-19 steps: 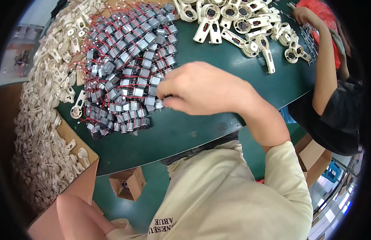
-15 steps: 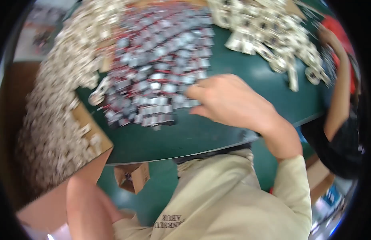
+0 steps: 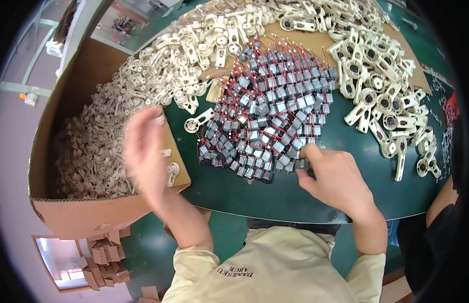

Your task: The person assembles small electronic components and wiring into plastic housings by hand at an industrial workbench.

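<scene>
At the near right edge of a heap of small grey motors (image 3: 275, 96) with red wires, my right hand (image 3: 335, 177) is closed, thumb and fingers pinching one small motor (image 3: 302, 164). My left hand (image 3: 149, 156) is raised over the near inner side of the big cardboard box (image 3: 118, 208), smeared by motion. A small pale spot shows at its fingertips, too blurred to name. Cream plastic parts (image 3: 105, 146), each with a round end and an arm, fill the box. One loose cream part (image 3: 198, 121) lies between the box and the motors.
More cream parts (image 3: 209, 38) spread beyond the motors. Cream parts with dark round centres (image 3: 391, 106) lie at the right of the green table (image 3: 234, 199). Another person's arm (image 3: 441, 202) is at the far right. Folded cardboard pieces (image 3: 105, 260) lie at the lower left.
The view has swung left and steadied. My left hand has risen from the lower edge to the box. My right hand now shows a motor between thumb and fingers.
</scene>
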Tool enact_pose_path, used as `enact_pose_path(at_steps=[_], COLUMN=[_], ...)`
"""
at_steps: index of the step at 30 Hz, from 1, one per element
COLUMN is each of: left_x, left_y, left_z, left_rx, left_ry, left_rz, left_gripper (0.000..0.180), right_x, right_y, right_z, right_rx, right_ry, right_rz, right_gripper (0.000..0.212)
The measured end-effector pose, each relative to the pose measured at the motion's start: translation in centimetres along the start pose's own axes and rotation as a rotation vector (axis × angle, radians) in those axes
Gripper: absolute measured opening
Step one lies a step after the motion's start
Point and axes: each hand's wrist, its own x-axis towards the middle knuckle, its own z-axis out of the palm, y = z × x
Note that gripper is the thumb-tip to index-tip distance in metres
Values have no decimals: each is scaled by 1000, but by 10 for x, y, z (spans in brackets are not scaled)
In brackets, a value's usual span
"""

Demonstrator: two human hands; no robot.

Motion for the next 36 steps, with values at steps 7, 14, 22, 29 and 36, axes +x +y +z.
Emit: enact_pose_path(at_steps=[7,14,22,29,36], left_x=[-17,-2,-13,-19,-50], left_y=[-122,-75,12,16,12], left_z=[74,61,100,107,115], left_rx=[339,-263,-1578,-1517,-1541], left_ry=[-532,-98,-748,-836,-741], left_rz=[-345,-547,-677,-617,-562], left_gripper=[32,21,44,42,40], right_x=[8,12,16,10,12], right_y=[-4,-1,4,-2,-5], right_z=[-12,-3,-2,-1,0], right_rx=[404,597,755,1092,1057], right_ry=[317,404,325,141,140], right_rz=[-30,150,113,268,314], right_gripper=[27,30,27,28,26])
